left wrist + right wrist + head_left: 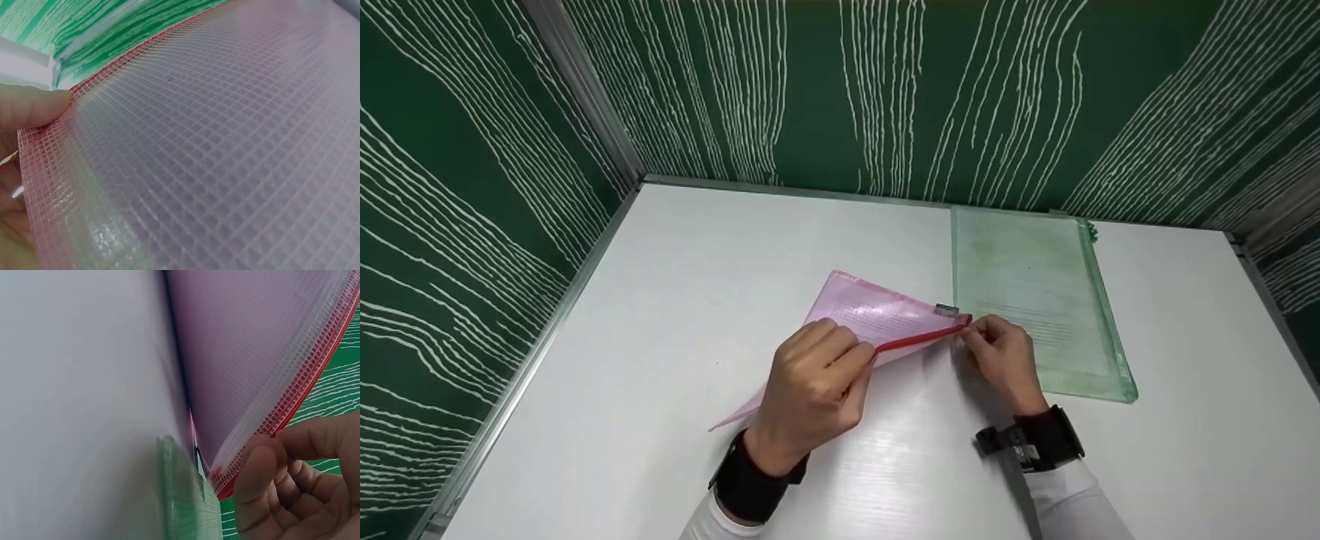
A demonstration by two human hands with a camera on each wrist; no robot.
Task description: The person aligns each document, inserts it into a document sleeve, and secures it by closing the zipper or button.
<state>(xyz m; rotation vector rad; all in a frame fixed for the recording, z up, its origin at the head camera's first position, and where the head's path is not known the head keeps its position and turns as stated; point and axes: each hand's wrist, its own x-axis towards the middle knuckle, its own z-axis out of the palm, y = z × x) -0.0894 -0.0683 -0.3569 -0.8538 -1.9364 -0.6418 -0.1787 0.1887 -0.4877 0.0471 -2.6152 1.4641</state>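
Note:
A pink mesh zip pouch with a sheet of printed paper inside is held tilted above the table. Its red zip edge runs between the two hands. My left hand grips that edge partway along; in the left wrist view its thumb presses on the mesh rim. At the right end of the zip, my right hand pinches the corner between thumb and fingers, as the right wrist view shows at the red strip. Whether a zip slider sits under the fingertips is hidden.
A green mesh zip pouch with paper inside lies flat on the white table, right of the pink one and partly behind my right hand. Green panels with white wavy lines stand along the table's back and sides.

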